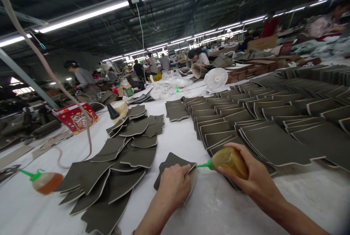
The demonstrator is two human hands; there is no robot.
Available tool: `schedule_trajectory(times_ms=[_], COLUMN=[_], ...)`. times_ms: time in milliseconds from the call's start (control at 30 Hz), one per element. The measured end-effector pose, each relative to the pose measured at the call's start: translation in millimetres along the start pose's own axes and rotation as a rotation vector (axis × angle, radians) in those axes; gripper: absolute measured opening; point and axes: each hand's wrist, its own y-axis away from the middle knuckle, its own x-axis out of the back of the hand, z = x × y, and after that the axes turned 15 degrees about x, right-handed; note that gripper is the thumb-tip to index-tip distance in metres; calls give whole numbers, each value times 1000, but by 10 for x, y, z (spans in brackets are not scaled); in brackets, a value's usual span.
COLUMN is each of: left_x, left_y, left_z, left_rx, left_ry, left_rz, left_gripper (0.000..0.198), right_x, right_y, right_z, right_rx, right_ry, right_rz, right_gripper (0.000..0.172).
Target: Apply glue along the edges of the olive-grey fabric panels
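Note:
My right hand (253, 171) is wrapped round a squeeze bottle (229, 162) of yellowish liquid, tipped on its side. Its green nozzle points left and meets the edge of a dark grey-green cut panel (171, 160). Over that panel lies my left hand (176, 184), its fingers closed at the panel's edge near the nozzle tip. Part of the panel is hidden under this hand. Overlapping panels of the same material (109, 176) lie to the left, and rows of layered panels (273, 140) spread out on the right.
A second squeeze bottle (45, 182) with orange liquid stands at the left. Behind it are a red patterned box (76, 116) and a hanging hose (86, 118). A white fan (216, 79) stands at the back of the white table (175, 136). Other people work farther off.

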Motion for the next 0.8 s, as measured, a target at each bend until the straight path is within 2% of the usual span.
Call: schedule_trajectory(times_ms=[133,200,400,567,733,800], left_x=[1,-6,-47,-68,-87,-96], left_y=[16,22,15,25,54,63], left_z=[16,30,47,48,30,16], left_rx=[24,32,51,63,66,63], left_ry=[-14,-29,-46,-55,-3,21], left_rz=[0,3,1,7,-20,-26], left_gripper=[45,44,43,42,41,42], right_x=[-3,10,17,39,30,22], right_y=[-5,-19,-43,-8,6,23], right_z=[-6,-18,-44,-45,17,28], right_rx=[33,-6,-94,-150,-158,-145], right_ry=[48,32,13,-60,-41,-45], right_rz=[-30,-55,-20,-91,-23,-44], right_gripper=[54,54,59,58,61,60])
